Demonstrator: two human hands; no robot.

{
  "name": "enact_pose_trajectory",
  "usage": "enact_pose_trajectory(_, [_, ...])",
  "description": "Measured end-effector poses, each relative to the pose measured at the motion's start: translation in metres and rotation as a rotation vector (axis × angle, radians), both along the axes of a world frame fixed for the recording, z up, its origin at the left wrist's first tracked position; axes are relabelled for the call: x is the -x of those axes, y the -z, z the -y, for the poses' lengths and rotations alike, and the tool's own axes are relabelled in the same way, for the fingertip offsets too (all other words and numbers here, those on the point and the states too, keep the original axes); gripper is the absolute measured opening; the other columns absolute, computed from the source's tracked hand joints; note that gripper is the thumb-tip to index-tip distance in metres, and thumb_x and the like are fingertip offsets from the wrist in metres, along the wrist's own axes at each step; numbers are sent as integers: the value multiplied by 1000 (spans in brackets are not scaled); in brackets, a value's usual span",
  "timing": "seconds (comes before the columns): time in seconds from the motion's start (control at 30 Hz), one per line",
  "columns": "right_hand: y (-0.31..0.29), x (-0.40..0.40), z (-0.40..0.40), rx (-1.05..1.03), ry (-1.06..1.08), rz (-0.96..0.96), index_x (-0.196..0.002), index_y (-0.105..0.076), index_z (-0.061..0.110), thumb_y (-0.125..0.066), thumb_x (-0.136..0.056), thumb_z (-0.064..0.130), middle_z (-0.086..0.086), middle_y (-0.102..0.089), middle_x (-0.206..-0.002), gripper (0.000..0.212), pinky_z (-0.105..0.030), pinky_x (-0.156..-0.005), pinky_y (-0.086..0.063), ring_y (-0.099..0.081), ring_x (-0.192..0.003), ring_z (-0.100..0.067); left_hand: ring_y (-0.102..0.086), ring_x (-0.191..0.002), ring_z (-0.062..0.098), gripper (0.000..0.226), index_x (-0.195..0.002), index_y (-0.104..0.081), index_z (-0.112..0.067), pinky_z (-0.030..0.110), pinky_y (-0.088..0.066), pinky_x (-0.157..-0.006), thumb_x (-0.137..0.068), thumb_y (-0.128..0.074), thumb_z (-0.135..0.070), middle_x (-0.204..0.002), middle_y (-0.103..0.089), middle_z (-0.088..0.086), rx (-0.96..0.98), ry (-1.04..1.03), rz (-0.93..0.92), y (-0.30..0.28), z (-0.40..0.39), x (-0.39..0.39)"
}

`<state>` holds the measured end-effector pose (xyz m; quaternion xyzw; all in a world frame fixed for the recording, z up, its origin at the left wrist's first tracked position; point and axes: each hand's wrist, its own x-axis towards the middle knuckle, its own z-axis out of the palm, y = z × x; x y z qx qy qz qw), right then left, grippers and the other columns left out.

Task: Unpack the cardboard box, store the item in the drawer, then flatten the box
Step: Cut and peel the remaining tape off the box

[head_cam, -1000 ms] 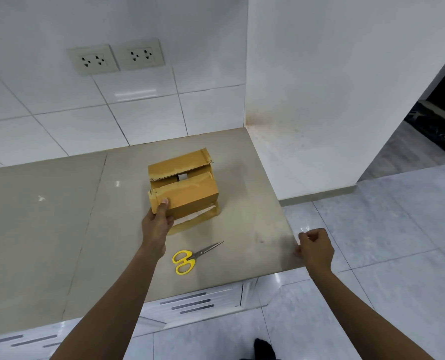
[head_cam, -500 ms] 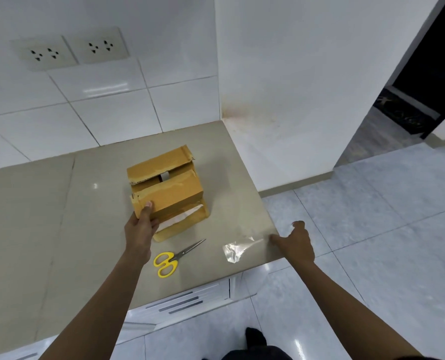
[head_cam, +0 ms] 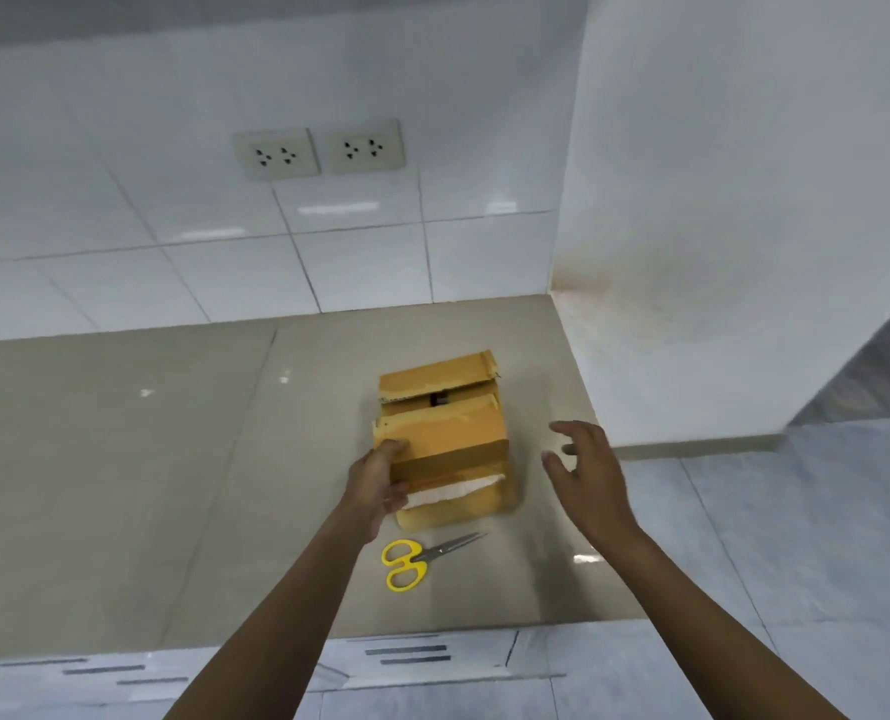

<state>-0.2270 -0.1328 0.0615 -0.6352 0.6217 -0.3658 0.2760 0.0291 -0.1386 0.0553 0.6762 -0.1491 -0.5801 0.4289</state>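
I see my left hand (head_cam: 375,483) holding the left side of the cardboard box (head_cam: 445,439), which sits on the counter (head_cam: 121,459). Yellow scissors (head_cam: 422,558) lie just in front of the box. My right hand (head_cam: 586,472) hangs open beside the box, empty.

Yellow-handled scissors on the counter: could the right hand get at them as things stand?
Probably yes. The right hand hovers open and empty beside the brown cardboard box; the yellow-handled scissors lie uncovered on the beige counter, nothing between.
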Motion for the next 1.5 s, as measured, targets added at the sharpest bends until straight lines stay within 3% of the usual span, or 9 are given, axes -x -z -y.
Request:
enact_pose_trajectory(0.27, [-12, -51, 70, -243, -198, 53, -127, -47, 25, -37, -99, 42, -2, -42, -118, 34, -37, -99, -41, -47, -108, -19, -63, -101, 38, 40, -134, -39, -34, 51, -56, -83, -95, -47, -34, -131, -49, 9, 25, 195, -69, -17, 6, -5])
enact_pose_trajectory(0.5, [-25, -47, 92, -561, -78, 409, -63, -60, 11, -46, -93, 36, -7, -66, -78, 41, -45, -83, -51, -63, -88, -24, -55, -105, 55, 40, -121, -51, -22, 64, -51, -81, -94, -46, -51, -129, -44, 18, -79, 36, -368, -12, 8, -21])
enact_pose_trajectory(0.6, [-27, -48, 105, -603, -173, 167, -71, -61, 9, -67, -81, 31, -11, -65, -85, 25, -38, -76, -51, -62, -87, -24, -60, -96, 46, 34, -125, -49, -24, 52, -53, -78, -92, -57, -23, -129, -44, 18, -46, 169, -302, -14, 7, -14])
enact_pose_trajectory(0.7, [-27, -63, 111, -540, -256, -209, -100, -47, 13, -76, -73, 43, -5, -57, -98, 50, -30, -62, -44, -57, -89, -22, -56, -114, 35, 82, -145, -24, -36, 46, -51, -93, -84, -67, -5, -132, -50, 12, 39, 320, -221, -9, 5, -11])
enact_pose_trajectory(0.97, [-15, -100, 103, -392, -144, -644, -139, -9, 25, -74, -64, 51, -10, -47, -122, 102, -43, -83, -48, -54, -105, -33, -52, -110, 11, 91, -149, -6, -32, 24, -50, -81, -82, -66, -17, -124, -47, -8, 139, 565, 235, 3, -1, -1])
enact_pose_trajectory(1.1, [-21, -82, 113, -454, -101, -212, -141, -3, 31, -59, -78, 46, -6, -61, -102, 86, -38, -71, -55, -63, -80, -25, -56, -109, 29, 75, -124, -49, -14, 43, -48, -94, -75, -52, -70, -117, -58, 7, -66, 435, 701, -7, 30, 7])
enact_pose_trajectory(1.2, [-26, -63, 130, -523, -72, -71, -140, -28, 16, -46, -94, 38, -10, -59, -119, 54, -31, -69, -48, -61, -87, -25, -61, -86, 24, 69, -84, -55, -17, 32, -47, -67, -66, -50, -84, -98, -64, 5, -118, 569, 878, -19, 50, 12])
enact_pose_trajectory(1.37, [-21, -46, 144, -377, -173, -221, -90, -60, 7, -41, -97, 35, -7, -61, -85, 34, -34, -69, -47, -56, -75, -21, -60, -103, 25, 104, -133, -34, 0, 32, -49, -74, -62, -68, -68, -116, -60, 9, -259, 742, 945, -18, 57, 27])
enact_pose_trajectory(1.5, [-30, -33, 150, -320, -159, -56, -102, -50, 23, -48, -94, 25, 1, -55, -79, 9, -25, -49, -42, -56, -68, -15, -65, -80, 20, 38, -99, -57, -14, 36, -62, -67, -81, -60, -47, -94, -62, 3, -89, 703, 634, -27, 52, 10])
